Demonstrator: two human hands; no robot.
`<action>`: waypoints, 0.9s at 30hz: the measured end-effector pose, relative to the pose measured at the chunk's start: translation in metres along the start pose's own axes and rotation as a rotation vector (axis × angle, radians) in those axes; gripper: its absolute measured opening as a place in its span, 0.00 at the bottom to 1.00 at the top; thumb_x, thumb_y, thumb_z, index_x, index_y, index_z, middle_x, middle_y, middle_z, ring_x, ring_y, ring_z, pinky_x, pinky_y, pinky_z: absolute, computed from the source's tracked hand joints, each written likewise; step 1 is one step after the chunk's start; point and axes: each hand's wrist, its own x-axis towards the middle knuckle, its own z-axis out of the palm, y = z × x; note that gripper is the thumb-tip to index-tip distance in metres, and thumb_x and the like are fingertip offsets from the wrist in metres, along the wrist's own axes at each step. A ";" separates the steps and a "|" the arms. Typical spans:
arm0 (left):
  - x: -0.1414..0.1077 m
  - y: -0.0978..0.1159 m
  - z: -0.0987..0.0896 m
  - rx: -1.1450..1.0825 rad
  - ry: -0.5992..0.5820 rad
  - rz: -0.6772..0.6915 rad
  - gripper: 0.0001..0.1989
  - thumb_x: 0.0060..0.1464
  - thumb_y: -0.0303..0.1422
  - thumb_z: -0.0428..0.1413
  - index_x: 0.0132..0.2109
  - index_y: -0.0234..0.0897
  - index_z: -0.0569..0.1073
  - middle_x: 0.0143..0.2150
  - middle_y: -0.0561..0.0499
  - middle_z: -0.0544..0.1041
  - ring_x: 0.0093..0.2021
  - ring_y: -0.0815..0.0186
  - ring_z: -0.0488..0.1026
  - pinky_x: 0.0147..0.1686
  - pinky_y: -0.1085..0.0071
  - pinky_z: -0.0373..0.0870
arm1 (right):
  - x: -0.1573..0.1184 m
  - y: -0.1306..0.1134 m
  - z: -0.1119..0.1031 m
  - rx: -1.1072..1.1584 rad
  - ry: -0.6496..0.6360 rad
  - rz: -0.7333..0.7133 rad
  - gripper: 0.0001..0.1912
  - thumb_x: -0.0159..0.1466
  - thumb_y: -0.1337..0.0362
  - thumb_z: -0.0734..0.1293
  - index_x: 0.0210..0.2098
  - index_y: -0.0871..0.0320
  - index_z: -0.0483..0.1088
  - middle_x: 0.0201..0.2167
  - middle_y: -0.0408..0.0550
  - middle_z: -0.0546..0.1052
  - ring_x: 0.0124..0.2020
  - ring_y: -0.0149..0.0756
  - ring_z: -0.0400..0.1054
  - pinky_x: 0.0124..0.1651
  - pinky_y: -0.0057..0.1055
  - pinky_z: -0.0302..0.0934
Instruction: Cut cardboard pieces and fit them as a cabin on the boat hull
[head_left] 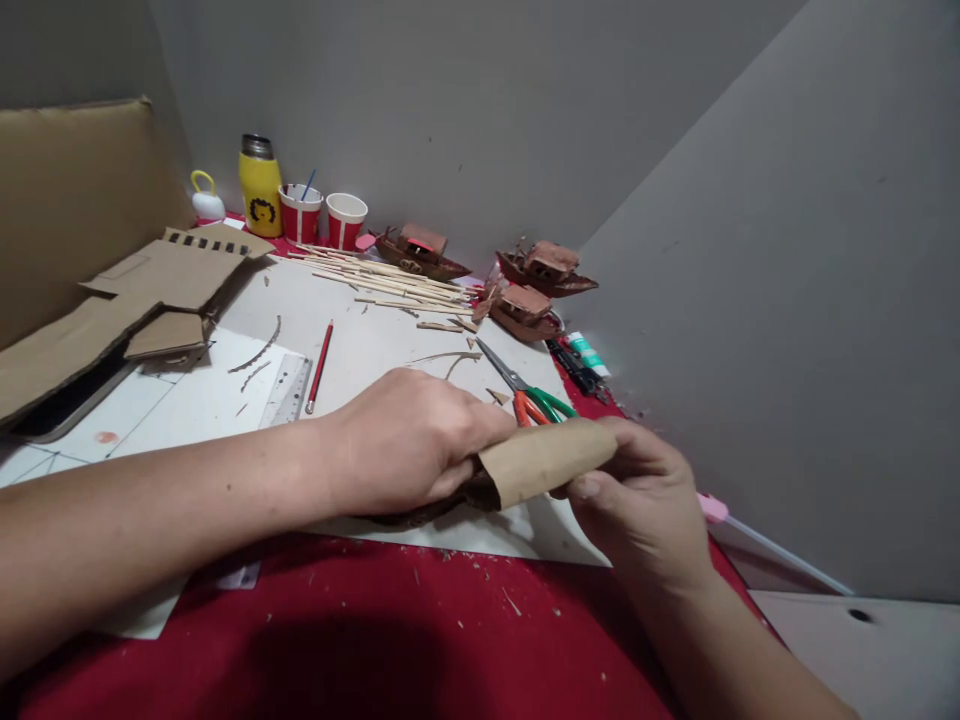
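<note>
A curved tan cardboard piece (551,460) is held between my two hands above the white paper. My right hand (649,500) pinches its rounded right end between thumb and fingers. My left hand (420,440) is closed at its left end, fingers curled inward and partly hidden. Below that hand shows a dark brown edge (427,515), mostly covered; whether it joins the tan piece I cannot tell. Just beyond the cardboard lie scissors (525,395) with orange and green handles, blades pointing away to the left.
Behind are several thin sticks (397,280), brown model boats (525,305), paper cups (346,220) and a yellow bottle (260,190). A red pencil (321,365), ruler (287,390) and cut cardboard (157,285) lie left. A glue stick (587,355) lies right, near the grey wall.
</note>
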 end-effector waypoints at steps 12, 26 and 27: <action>0.007 -0.004 -0.008 -0.132 -0.167 -0.404 0.11 0.45 0.24 0.53 0.34 0.37 0.78 0.24 0.50 0.77 0.24 0.64 0.69 0.24 0.71 0.58 | 0.011 0.013 0.006 -0.081 -0.089 0.181 0.14 0.53 0.55 0.77 0.31 0.55 0.74 0.24 0.40 0.73 0.24 0.30 0.66 0.28 0.27 0.66; -0.005 -0.020 0.018 -0.137 -0.180 -0.447 0.09 0.43 0.26 0.51 0.30 0.39 0.75 0.28 0.50 0.78 0.31 0.60 0.73 0.29 0.68 0.62 | 0.010 0.009 0.010 -0.131 -0.147 0.271 0.11 0.55 0.59 0.76 0.31 0.57 0.74 0.22 0.40 0.75 0.23 0.27 0.69 0.27 0.20 0.66; -0.005 -0.021 0.019 -0.145 -0.182 -0.444 0.08 0.43 0.26 0.51 0.30 0.39 0.75 0.29 0.49 0.79 0.33 0.59 0.74 0.31 0.67 0.63 | 0.010 0.008 0.010 -0.137 -0.152 0.277 0.11 0.55 0.58 0.76 0.30 0.57 0.73 0.21 0.40 0.75 0.22 0.27 0.70 0.27 0.21 0.67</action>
